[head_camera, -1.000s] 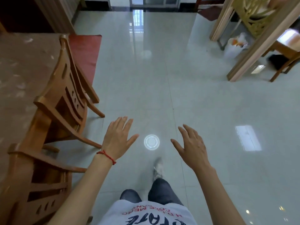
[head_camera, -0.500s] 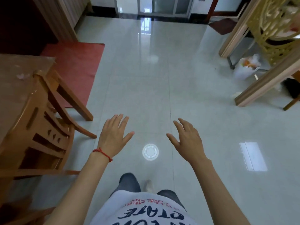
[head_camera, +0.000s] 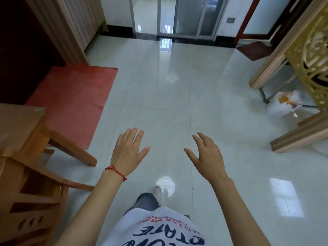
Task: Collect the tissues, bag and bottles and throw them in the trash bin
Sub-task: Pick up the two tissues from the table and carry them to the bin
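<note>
My left hand (head_camera: pixel 128 152) and my right hand (head_camera: pixel 206 156) hover palm down over the glossy tiled floor, fingers spread, both holding nothing. A red string circles my left wrist. Far to the right, a white plastic bag (head_camera: pixel 284 103) with orange contents sits on the floor beneath a wooden-framed partition, well away from both hands. No tissues, bottles or trash bin show in this view.
A wooden chair (head_camera: pixel 35 174) and a table corner (head_camera: pixel 19 118) stand at the left, beside a red mat (head_camera: pixel 74 100). A wooden frame with gold latticework (head_camera: pixel 308 68) lines the right. Glass doors (head_camera: pixel 177 16) lie ahead. My foot (head_camera: pixel 157 192) is on the tiles.
The view has advanced and tilted up: the chair slid back to the left, the glass doors came into sight, and the white bag shifted lower right. Both hands stay spread.
</note>
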The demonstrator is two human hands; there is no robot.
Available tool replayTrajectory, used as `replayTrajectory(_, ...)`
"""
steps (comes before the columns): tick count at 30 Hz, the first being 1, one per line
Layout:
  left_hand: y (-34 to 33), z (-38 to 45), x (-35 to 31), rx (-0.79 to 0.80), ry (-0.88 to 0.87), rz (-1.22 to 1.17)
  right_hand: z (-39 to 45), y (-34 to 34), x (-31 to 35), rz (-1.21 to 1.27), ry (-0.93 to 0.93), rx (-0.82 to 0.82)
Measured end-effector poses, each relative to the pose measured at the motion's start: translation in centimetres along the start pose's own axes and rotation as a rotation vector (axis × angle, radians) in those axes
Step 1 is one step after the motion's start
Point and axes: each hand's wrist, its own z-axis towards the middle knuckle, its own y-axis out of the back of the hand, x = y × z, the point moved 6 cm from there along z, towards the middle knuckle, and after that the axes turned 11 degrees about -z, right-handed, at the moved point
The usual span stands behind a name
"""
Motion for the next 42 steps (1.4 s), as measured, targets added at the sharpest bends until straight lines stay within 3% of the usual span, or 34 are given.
replayTrajectory(13, 3.7, 20.1, 3.8, -0.063, 0.097, -0.025, 22.9, 1.8, 0.7, -0.017, 0.118, 0.029)
replayTrajectory(24, 6.8, 32.7, 10.2, -0.201, 0.369, -0.05, 43.4, 3.5, 5.8, -0.087, 0.443, 0.079)
replayTrajectory(32, 10.2, 35.3, 16.5, -0.295, 0.56, -0.048, 51.8, 1.9, 14.6, -0.123, 0.691, 0.12)
replayTrajectory(42, 16.4, 35.0, 27.9, -0.416, 0.771, -0.051, 58.5, -0.4, 31.8, -0.107, 0.981, 0.118)
